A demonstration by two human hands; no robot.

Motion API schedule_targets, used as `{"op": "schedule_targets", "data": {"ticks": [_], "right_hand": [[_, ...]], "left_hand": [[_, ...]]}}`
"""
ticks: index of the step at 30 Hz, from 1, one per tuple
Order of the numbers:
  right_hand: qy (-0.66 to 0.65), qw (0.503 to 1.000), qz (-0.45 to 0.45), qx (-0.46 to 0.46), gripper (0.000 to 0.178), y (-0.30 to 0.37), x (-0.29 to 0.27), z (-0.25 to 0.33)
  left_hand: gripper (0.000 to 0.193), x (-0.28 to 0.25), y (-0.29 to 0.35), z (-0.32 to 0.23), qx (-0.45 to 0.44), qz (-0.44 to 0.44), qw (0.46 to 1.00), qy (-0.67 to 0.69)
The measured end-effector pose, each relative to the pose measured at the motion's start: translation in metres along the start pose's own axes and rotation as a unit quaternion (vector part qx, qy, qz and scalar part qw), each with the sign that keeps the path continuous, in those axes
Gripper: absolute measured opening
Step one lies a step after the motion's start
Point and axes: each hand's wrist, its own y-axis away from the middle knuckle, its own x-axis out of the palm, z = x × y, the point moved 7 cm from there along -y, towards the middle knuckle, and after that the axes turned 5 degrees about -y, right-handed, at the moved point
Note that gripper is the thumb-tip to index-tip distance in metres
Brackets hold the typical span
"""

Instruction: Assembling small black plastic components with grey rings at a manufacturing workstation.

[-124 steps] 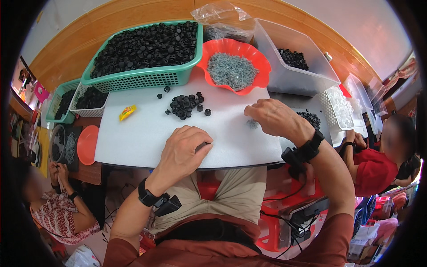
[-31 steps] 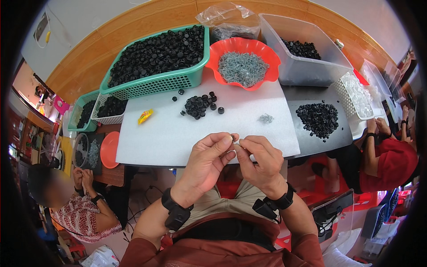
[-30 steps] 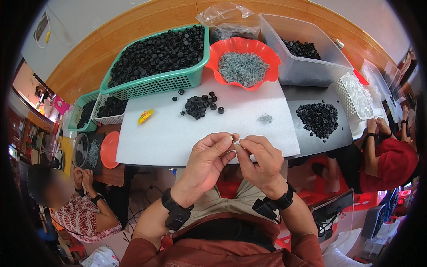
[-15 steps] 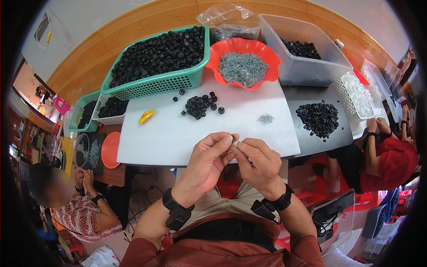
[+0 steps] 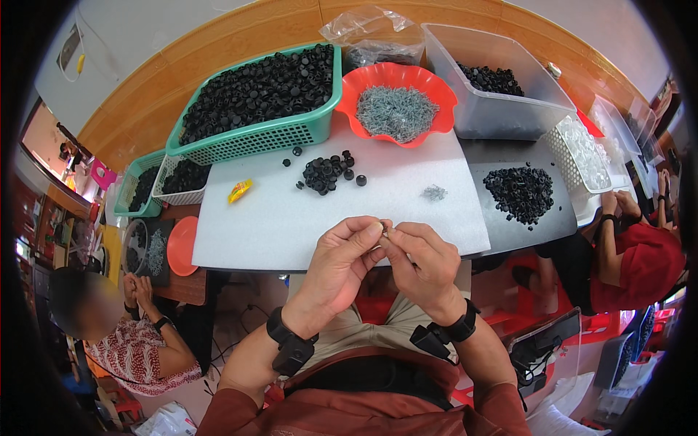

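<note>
My left hand and my right hand meet at the fingertips, just off the near edge of the white foam sheet. Each is closed in a pinch. A tiny dark part shows between the left thumb and finger, mostly hidden. Whatever the right fingertips grip is too small to make out. Beyond the hands lies a loose heap of round black caps. To its right sits a little pile of thin grey screws.
Behind stand a green basket of black caps, a red scalloped bowl of screws and a clear bin. Small black pieces lie at right, a yellow wrapper at left. Co-workers sit at both sides.
My right fingertips have shifted very slightly against the left ones. The piles and containers stay where they were.
</note>
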Motion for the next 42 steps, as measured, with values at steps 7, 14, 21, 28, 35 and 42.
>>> {"op": "schedule_targets", "data": {"ticks": [7, 14, 21, 28, 35, 42], "right_hand": [[-0.065, 0.995, 0.022, 0.068, 0.019, -0.003, -0.004, -0.014], [-0.089, 0.988, 0.059, 0.109, 0.023, -0.005, -0.008, -0.022], [-0.111, 0.984, 0.090, 0.105, 0.034, -0.009, -0.010, -0.017], [-0.098, 0.986, 0.087, 0.102, 0.040, -0.004, -0.008, -0.019], [-0.073, 0.990, 0.079, 0.091, 0.037, -0.004, -0.010, -0.014], [-0.057, 0.993, 0.083, 0.069, 0.036, -0.003, -0.007, -0.015]], "left_hand": [[0.018, 0.001, -0.002, -0.001, -0.015, -0.002, 1.000, -0.019], [0.019, 0.003, -0.003, -0.003, -0.035, 0.022, 0.998, -0.043], [0.016, 0.003, -0.003, -0.003, -0.040, 0.014, 0.998, -0.042], [0.013, 0.003, -0.004, -0.002, -0.037, 0.042, 0.998, -0.040], [0.012, 0.005, -0.004, -0.002, -0.041, 0.047, 0.997, -0.037], [0.010, 0.005, -0.004, -0.002, -0.040, 0.030, 0.997, -0.050]]}}
